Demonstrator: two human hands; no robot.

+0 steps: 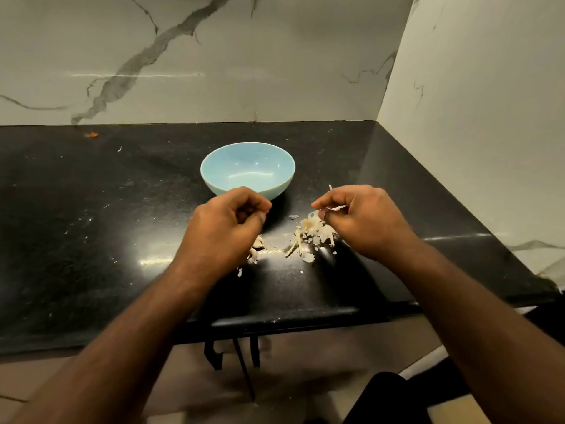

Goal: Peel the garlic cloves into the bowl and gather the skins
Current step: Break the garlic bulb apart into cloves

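Observation:
A light blue bowl (247, 169) stands on the black counter (91, 224); its inside looks empty. Just in front of the bowl, my left hand (226, 223) hovers with fingers curled tight; whether it holds a clove is hidden. My right hand (360, 220) is to the right of it and pinches a thin strip of garlic skin (335, 208) between thumb and fingers. A pile of pale garlic skins (315, 232) lies on the counter under and left of my right hand. A few more scraps (256, 247) lie beside my left wrist.
Marble walls rise behind the counter and along its right side. The counter's front edge (275, 319) runs just below my forearms. Small flecks of skin are scattered over the left part of the counter. An orange scrap (91, 134) lies at the back left.

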